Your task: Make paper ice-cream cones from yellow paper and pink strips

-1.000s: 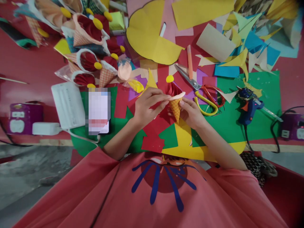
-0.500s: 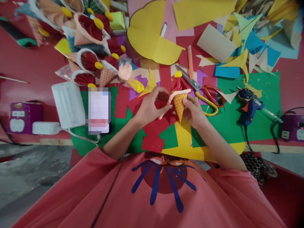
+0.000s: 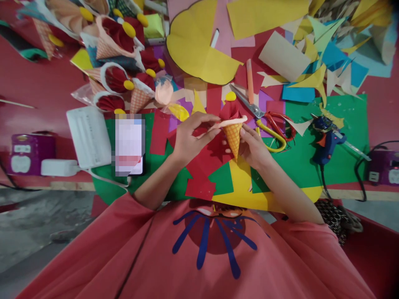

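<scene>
Waffle-patterned cone (image 3: pixel 232 139) is held between the two hands, above overlapping red paper (image 3: pixel 202 160), its narrow tip pointing toward the wearer. Red folded material (image 3: pixel 230 111) fills the mouth, and a yellow ball (image 3: pixel 230 96) sits at the far end of that filling. A pale pink strip (image 3: pixel 229 123) runs along the rim (its left end extends past the cone).

Left hand (image 3: pixel 195 137): thumb and fingers are closed on the left end of the strip. Right hand (image 3: pixel 254 145): the thumb presses on the cone's right side near the rim, with other fingers behind the cone (partly hidden).

Scissors (image 3: pixel 257 112) with red and yellow handles lie beyond the right hand, an orange marker (image 3: pixel 249 81) next to the blades. Further right, a blue glue gun (image 3: pixel 326 145) rests on green sheeting (image 3: pixel 299 166), a clear stick projecting from it. To the left, a phone (image 3: pixel 129 145) (display pixelated) lies beside a white box-shaped device (image 3: pixel 89 137). Several decorated cones (image 3: pixel 115 41) are grouped at the upper left. A large yellow paper shape (image 3: pixel 193 45) lies at the top centre, and mixed paper scraps (image 3: pixel 330 54) are heaped at the upper right.
</scene>
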`<state>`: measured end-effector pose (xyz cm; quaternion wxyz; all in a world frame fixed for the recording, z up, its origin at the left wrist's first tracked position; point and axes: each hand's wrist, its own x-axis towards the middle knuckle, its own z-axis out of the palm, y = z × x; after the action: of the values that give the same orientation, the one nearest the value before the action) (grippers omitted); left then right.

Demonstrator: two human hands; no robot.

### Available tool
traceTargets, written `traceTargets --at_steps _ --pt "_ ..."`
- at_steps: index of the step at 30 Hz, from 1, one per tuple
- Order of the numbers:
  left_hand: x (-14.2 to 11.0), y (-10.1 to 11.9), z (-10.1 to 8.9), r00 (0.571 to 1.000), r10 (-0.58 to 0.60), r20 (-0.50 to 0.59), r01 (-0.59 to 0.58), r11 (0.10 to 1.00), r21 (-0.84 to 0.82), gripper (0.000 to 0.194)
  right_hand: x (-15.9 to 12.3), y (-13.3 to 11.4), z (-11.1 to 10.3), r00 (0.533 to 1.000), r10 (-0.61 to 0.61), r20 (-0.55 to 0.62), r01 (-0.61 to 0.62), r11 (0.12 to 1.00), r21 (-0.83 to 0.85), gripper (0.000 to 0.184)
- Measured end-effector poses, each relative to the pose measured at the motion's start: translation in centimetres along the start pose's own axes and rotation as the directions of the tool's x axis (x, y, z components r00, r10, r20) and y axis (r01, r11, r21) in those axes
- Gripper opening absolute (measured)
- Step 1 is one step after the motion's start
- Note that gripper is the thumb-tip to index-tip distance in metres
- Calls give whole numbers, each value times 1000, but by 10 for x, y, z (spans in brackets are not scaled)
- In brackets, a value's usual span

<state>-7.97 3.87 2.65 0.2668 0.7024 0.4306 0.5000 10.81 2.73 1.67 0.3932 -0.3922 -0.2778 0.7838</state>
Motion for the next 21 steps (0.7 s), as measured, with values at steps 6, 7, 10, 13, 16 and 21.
traceTargets --at_steps 6,7,10,13,16,21 --pt "-2 1 3 985 169 -28 -166 982 85 7 2 1 5 998 64 24 -64 997 32 33" --pt "-2 1 3 983 182 -21 -178 977 118 5 2 0 6 997 72 37 -73 997 32 33" --pt "-2 2 3 978 208 -15 -202 965 170 3 2 -1 8 996 51 70 -53 998 30 38" --pt "-1 2 2 975 221 -32 -214 965 150 6 0 -1 8 997 15 81 -17 1000 24 42" --pt "-1 0 2 974 215 -69 -205 971 120 11 0 -1 7 996 7 92 -10 999 30 39" --pt "0 0 1 975 191 -113 -181 979 91 9 0 -1 6 994 36 102 -42 997 60 39"
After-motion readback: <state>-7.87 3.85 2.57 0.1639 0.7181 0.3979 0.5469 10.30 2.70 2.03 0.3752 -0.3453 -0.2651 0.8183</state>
